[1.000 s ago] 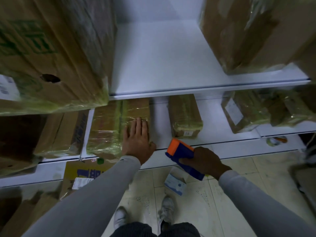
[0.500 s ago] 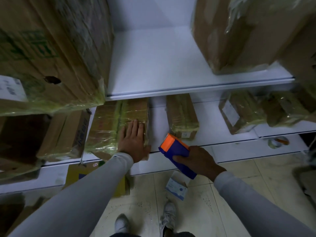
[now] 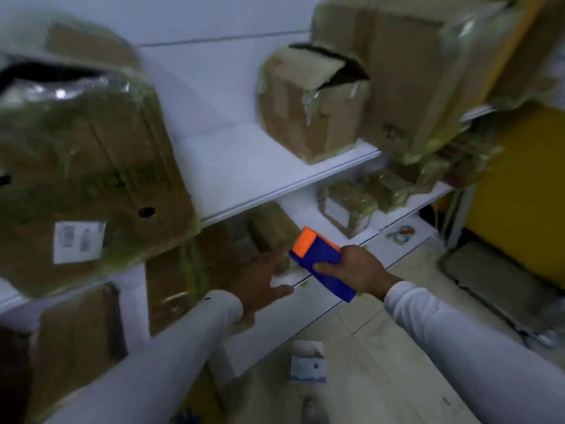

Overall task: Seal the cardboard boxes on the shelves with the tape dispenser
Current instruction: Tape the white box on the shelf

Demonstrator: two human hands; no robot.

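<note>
Shelving of white boards [image 3: 244, 166] serves as the landmark; items are listed left to right. Far left, on the upper board, a large cardboard box [image 3: 91, 166] stands wrapped in glossy yellowish tape or film, with a white label and a round hole on its face; it appears sealed. Below and just right of it, on the lower board, flatter wrapped boxes [image 3: 180, 270] lie blurred. The left hand [image 3: 260, 280] reaches over the lower board's front edge, fingers spread and straight, holding nothing; whether it touches a box cannot be told. Just right of it, in front of the same edge, the right hand [image 3: 354, 270] is curled firmly round the blue and orange tape dispenser [image 3: 321, 264], held in the air and applied to no box. Right of centre on the upper board, a small open box [image 3: 312, 105] shows a lifted, gaping flap: judged unsealed and likely among the work left. A taller wrapped box [image 3: 412, 71] stands against its right side. Most visible boxes look taped; the task seems well advanced. Below the shelving, a pale tiled floor [image 3: 382, 347] carries a small white carton [image 3: 307, 365]; a yellow wall [image 3: 519, 194] closes the far right.
</note>
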